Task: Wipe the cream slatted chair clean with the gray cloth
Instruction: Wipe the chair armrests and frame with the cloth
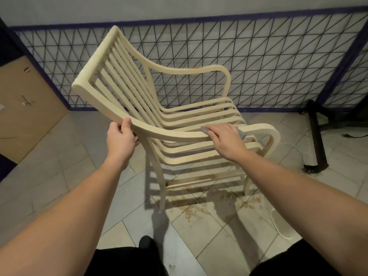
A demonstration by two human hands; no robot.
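The cream slatted chair [127, 80] stands on the tiled floor in the middle of the view, its back to the left and its seat facing right. My left hand [121, 136] grips the near armrest where it meets the backrest, thumb on top. My right hand [223, 138] lies flat on the same armrest further right, pressing the gray cloth [241, 133] against it. Only the cloth's edges show around my fingers and palm.
A dark wire-grid fence [258, 62] with purple framing runs behind the chair. A brown board [25, 108] leans at the left. A black metal stand [318, 144] sits at the right, with a white cable [278, 226] on the floor. Brownish stains [199, 208] mark the tiles under the chair.
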